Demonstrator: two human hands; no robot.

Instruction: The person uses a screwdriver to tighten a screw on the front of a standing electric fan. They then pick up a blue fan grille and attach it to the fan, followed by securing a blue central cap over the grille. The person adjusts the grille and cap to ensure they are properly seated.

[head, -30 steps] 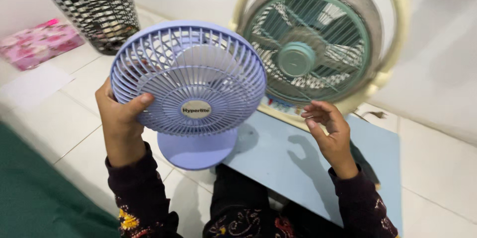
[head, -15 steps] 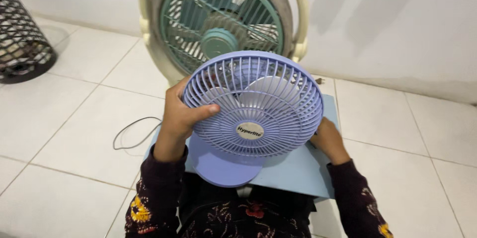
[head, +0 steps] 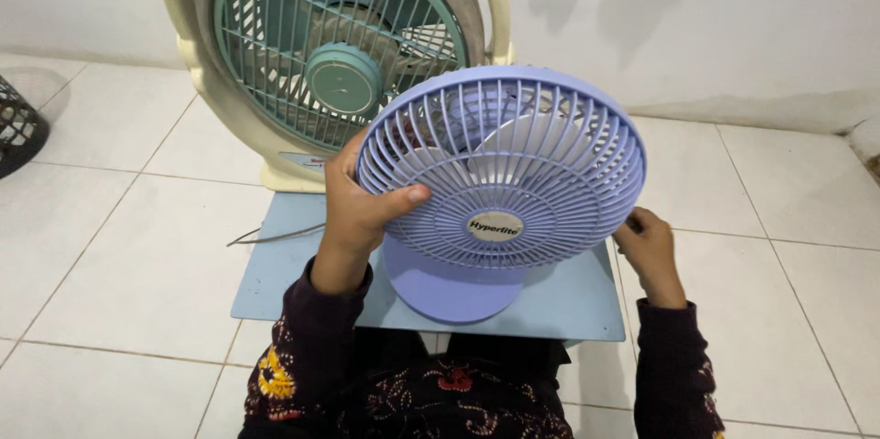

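Note:
A small lilac desk fan (head: 502, 169) with a round grille and a round base is held upright over a pale blue board (head: 275, 269). My left hand (head: 359, 205) grips the left rim of its grille, thumb across the front bars. My right hand (head: 649, 246) holds the lower right rim of the grille, fingers partly hidden behind it. The fan's base hangs just above the board; I cannot tell if it touches.
A larger cream box fan (head: 321, 54) with a teal grille stands behind, against the white wall. A thin cable (head: 266, 235) lies on the white floor tiles at the left. A black mesh basket (head: 14, 132) shows at the far left edge.
The view has swung right, so the lilac fan now sits to the right of the big fan. My right hand, free a second ago, has closed on the grille's right rim.

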